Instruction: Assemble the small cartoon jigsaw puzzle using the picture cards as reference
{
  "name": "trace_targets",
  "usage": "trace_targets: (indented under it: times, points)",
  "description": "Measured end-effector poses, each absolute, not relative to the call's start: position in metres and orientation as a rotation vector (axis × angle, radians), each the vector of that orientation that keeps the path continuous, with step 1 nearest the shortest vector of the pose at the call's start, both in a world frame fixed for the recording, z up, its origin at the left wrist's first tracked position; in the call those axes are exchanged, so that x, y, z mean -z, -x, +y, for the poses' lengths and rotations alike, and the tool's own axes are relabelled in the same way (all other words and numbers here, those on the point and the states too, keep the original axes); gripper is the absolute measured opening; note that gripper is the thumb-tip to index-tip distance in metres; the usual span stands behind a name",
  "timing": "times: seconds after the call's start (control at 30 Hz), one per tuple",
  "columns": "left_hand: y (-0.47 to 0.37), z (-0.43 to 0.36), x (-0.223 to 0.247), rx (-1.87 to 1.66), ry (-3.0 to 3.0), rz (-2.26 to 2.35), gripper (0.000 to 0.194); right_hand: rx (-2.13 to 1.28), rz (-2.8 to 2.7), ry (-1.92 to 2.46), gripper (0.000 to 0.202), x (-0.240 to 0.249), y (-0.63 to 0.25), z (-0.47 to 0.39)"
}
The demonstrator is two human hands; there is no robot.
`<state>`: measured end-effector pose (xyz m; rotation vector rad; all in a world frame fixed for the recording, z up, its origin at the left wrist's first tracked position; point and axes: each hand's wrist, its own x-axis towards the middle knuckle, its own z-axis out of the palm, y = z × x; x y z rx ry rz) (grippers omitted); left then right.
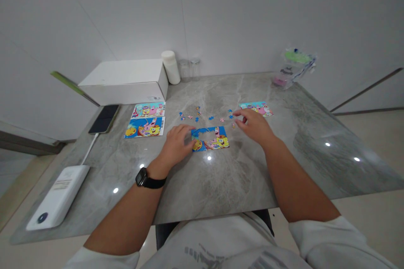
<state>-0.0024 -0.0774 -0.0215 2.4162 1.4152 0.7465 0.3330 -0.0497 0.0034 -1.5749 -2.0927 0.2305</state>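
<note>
A partly assembled jigsaw puzzle (222,141) with yellow and pink cartoon figures on blue lies in front of me, with a gap in its upper middle. At its left edge rests my left hand (178,146), fingers stretched out and fingertips touching the upper left corner. The thumb is slightly blurred. My right hand (255,126) hovers beside loose blue puzzle pieces (230,116), its thumb and index finger apart with nothing visible between them. Several more loose pieces (190,117) are scattered behind the puzzle.
Two picture cards (144,127) lie at left, another card (265,109) behind my right hand. A phone (104,119) is cabled to a white power bank (58,197). Behind stand a white box (126,82), a white bottle (171,68), two clear jars (195,69) and a plastic bag (292,69).
</note>
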Motion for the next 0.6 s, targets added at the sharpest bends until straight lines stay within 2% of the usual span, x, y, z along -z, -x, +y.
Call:
trace_targets:
  times: [0.13,0.6]
  points:
    - [0.001,-0.077,0.02,-0.894,-2.392,1.444,0.03,-0.069,-1.865,1.7,0.028,-0.002,-0.346,-0.043]
    - [-0.001,-0.08,0.02,-0.931,-2.403,1.451,0.026,-0.235,-2.187,1.881,0.022,0.035,-0.339,-0.033]
